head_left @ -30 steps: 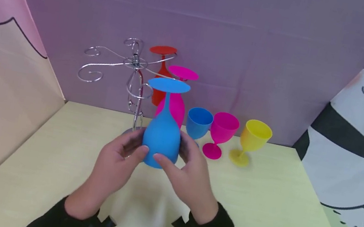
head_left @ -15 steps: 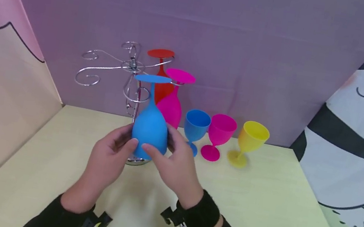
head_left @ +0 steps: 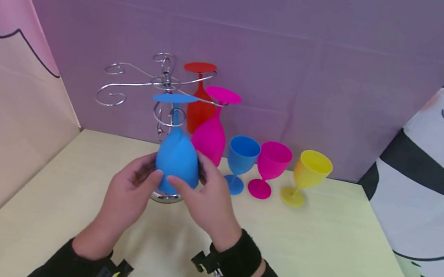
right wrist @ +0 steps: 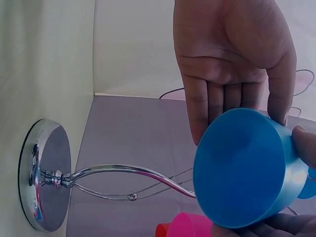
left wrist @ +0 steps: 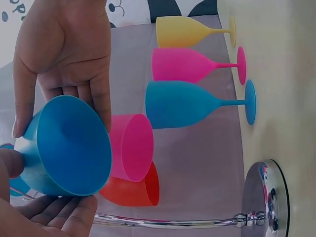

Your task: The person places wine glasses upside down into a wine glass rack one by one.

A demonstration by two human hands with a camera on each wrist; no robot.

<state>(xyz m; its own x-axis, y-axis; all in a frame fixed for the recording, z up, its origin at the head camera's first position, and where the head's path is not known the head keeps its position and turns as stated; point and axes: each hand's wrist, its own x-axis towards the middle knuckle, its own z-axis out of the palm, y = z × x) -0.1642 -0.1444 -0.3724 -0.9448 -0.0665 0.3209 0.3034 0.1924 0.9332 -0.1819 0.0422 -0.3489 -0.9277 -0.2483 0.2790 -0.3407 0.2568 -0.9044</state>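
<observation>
Both my hands hold a blue plastic goblet (head_left: 176, 165) upside down, its foot uppermost and its open mouth showing in both wrist views. My left hand (head_left: 128, 191) grips the bowl from the left and my right hand (head_left: 208, 199) from the right, thumbs in front. The goblet's stem stands at the front curl of a chrome wire stemware rack (head_left: 166, 82), its foot above the wire. Whether the foot bears on the curl I cannot tell. A red goblet (head_left: 200, 111) and a pink goblet (head_left: 210, 139) hang inverted from the rack's right-hand arms.
To the right of the rack stand an upright blue goblet (head_left: 240, 161), a second pink goblet (head_left: 272, 166) and a yellow goblet (head_left: 310, 172). The rack's round chrome base (right wrist: 47, 175) rests on the pale table (head_left: 316, 260). A purple backdrop (head_left: 343, 90) rises behind.
My hands have carried the inverted blue goblet leftward, from in front of the hanging pink goblet to the rack's front curl. The goblet now tilts slightly.
</observation>
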